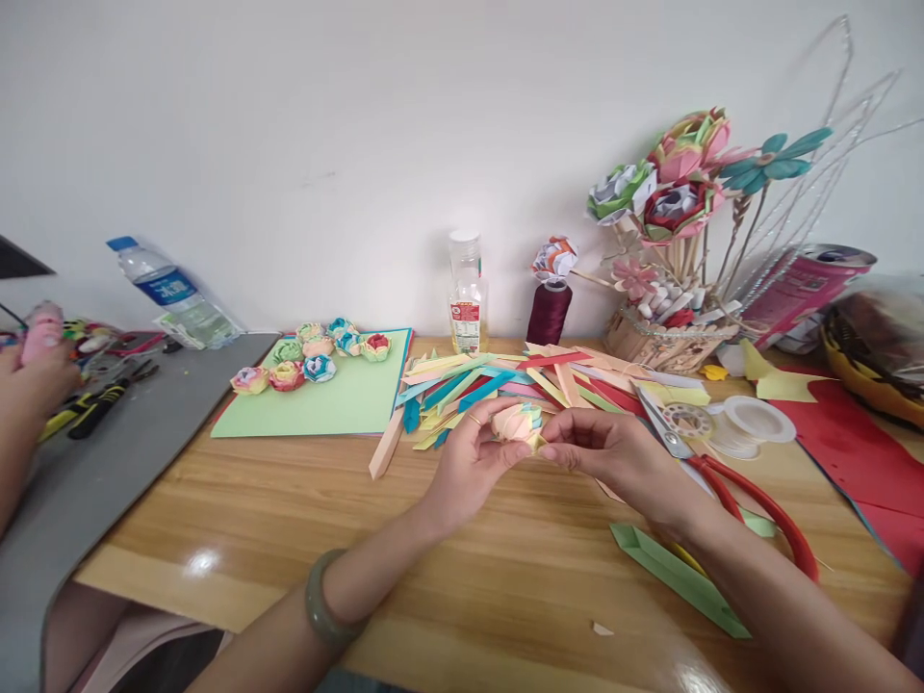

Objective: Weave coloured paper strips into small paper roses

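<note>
My left hand (469, 467) holds a small folded paper flower (517, 422), peach with some green and yellow, between thumb and fingers. On its right side, my right hand (603, 445) pinches the flower's lower yellow edge. Behind both hands lies a pile of coloured folded paper strips (462, 380). Several finished small paper flowers (318, 368) rest on a light green sheet (346, 409) to the left. Red-handled scissors (755, 496) lie partly under my right forearm, beside a green folded strip (679, 582).
A bottle (468, 298), purple thread (549, 313) and a basket of paper flowers (668, 342) stand along the wall. White spools (757, 423) and red paper (859, 452) lie right. Another person's hand (43, 385) is at far left, near pliers (101, 409) and a water bottle (173, 294).
</note>
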`<action>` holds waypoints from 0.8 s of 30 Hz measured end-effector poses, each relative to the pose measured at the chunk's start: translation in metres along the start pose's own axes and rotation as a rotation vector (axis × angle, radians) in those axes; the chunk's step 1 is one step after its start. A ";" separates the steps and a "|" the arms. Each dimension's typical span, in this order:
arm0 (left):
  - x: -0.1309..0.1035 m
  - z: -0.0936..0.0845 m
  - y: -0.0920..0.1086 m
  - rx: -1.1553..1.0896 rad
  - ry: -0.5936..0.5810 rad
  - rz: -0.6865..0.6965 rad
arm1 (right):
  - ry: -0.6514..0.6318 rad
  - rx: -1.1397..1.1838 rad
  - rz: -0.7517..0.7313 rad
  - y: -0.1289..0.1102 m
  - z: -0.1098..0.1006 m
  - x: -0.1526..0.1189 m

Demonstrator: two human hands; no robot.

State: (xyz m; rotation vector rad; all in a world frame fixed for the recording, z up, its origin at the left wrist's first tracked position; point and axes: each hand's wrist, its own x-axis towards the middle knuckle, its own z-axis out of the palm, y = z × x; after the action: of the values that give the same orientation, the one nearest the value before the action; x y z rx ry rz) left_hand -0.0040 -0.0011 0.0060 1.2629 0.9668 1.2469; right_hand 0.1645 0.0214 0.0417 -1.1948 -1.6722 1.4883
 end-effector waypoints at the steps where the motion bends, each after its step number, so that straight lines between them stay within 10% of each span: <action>1: 0.000 0.000 0.000 0.003 -0.006 -0.003 | -0.011 -0.001 0.010 0.001 -0.001 0.000; 24: 0.003 0.000 0.000 -0.002 0.038 -0.096 | -0.068 0.020 0.022 0.002 -0.003 0.002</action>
State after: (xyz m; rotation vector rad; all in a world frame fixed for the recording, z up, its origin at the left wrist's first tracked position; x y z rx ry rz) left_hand -0.0041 0.0019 0.0061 1.1814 1.0415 1.2004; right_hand 0.1667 0.0243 0.0405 -1.1681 -1.6896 1.5713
